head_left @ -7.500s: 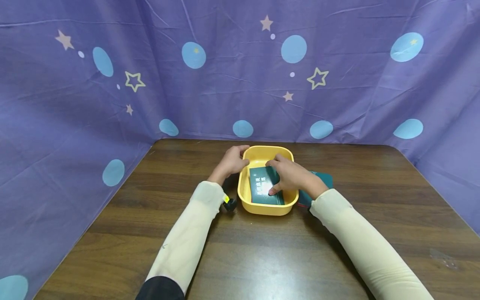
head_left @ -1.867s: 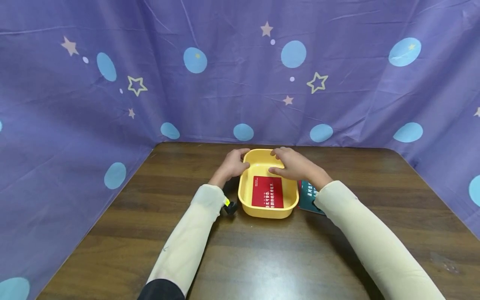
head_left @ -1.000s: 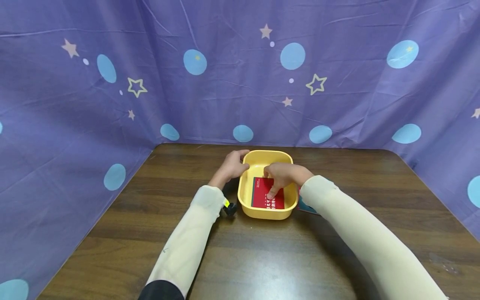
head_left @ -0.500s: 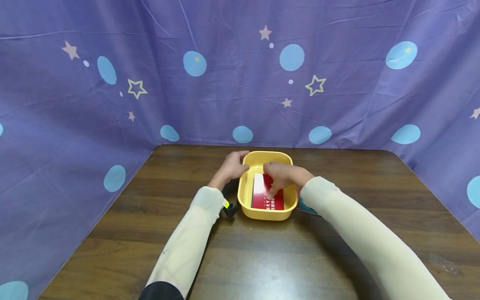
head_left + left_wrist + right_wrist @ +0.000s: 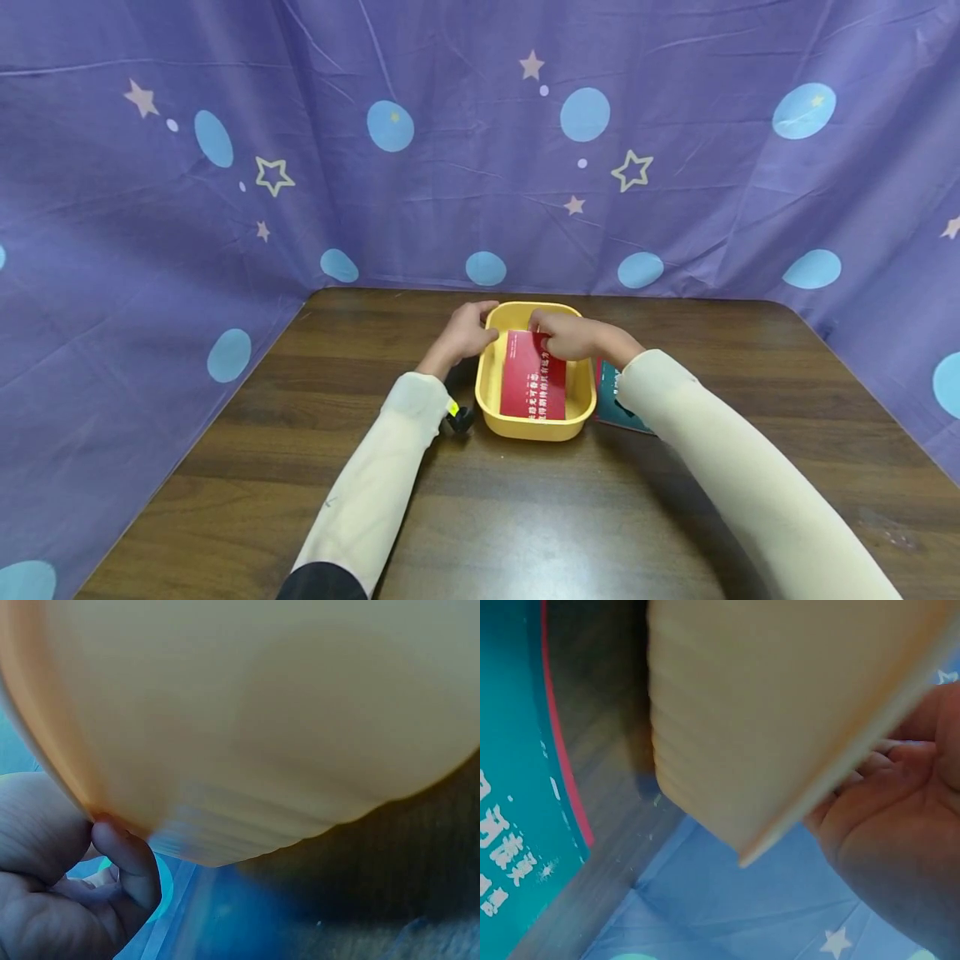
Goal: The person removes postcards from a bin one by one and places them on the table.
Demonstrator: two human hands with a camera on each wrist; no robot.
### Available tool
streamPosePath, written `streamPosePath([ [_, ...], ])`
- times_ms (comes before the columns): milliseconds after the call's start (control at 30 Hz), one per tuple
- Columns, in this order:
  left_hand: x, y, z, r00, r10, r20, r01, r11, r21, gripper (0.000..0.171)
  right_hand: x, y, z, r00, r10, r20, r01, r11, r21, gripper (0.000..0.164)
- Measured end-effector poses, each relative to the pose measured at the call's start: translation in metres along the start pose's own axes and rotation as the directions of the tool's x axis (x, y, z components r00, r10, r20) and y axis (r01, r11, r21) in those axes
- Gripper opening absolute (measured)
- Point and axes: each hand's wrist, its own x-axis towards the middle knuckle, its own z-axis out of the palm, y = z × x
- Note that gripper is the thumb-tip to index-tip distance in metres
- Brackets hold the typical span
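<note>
In the head view a yellow plastic basin stands on the table. My left hand grips its left rim; the left wrist view shows thumb and finger pinching the rim. A red booklet with white lettering is inside the basin, its far edge tilted up. My right hand reaches over the basin's right side and pinches the booklet near its far right corner. Its fingertips are partly hidden behind the hand. In the right wrist view the basin wall covers what the right hand holds.
A teal booklet with a red edge lies on the wooden table just right of the basin, partly under the right sleeve. A small black device sits at the left wrist. A purple patterned curtain hangs behind the table.
A teal booklet showed in the basin earliest; later the red one. Over the last second the right hand has taken the red booklet and raised its far edge, moving slightly back. The left hand stays.
</note>
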Motion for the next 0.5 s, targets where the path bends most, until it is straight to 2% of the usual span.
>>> streamPosePath([
  [167,-0.001,0.0,0.001,1.0,-0.002,0.003,0.002,1.0,-0.005,0.059,-0.01,0.001,-0.014,0.993,0.058,-0.105,-0.043,0.99,0.137,0.023],
  [300,-0.001,0.0,0.001,1.0,0.013,-0.009,-0.013,1.0,0.007,0.058,-0.02,0.005,-0.028,0.976,0.073,-0.206,-0.024,0.973,0.229,0.02],
  [500,0.0,-0.002,0.001,1.0,0.023,-0.016,-0.023,1.0,0.017,0.059,-0.03,0.021,-0.052,0.931,0.05,-0.363,0.009,0.987,0.158,0.019],
])
